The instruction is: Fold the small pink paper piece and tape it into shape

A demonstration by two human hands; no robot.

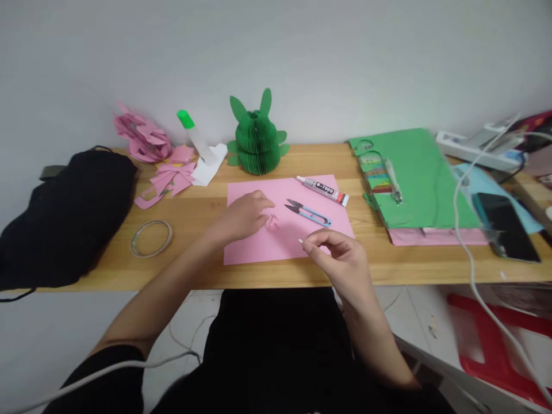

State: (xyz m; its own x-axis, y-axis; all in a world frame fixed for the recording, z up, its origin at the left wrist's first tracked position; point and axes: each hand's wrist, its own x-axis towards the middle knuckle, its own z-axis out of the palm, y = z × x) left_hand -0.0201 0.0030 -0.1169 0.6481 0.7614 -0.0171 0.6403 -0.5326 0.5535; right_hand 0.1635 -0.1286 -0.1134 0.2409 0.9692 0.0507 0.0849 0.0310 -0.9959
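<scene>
My left hand (246,215) is over a pink sheet of paper (241,251), thumb and index finger apart, with nothing visible between them. Close to its fingertips lies a little crumpled cluster of pink paper (272,223). At the sheet's front right, my right hand (342,253) pinches a tiny white piece (301,241) between thumb and index finger; its kind is too small to tell. Blue-handled thread snips (314,215) rest on the sheet between and beyond my hands. Behind them lies a tube of B-7000 glue (323,190), label up.
A green paper rabbit (257,146) stands near the wall. Leftward are a green-capped glue stick (199,138), pink paper cuttings (168,178), a tape roll (151,238) and a black bag (69,218). Rightward lie a green folder (422,178), a phone (506,227) and a white cable (461,230).
</scene>
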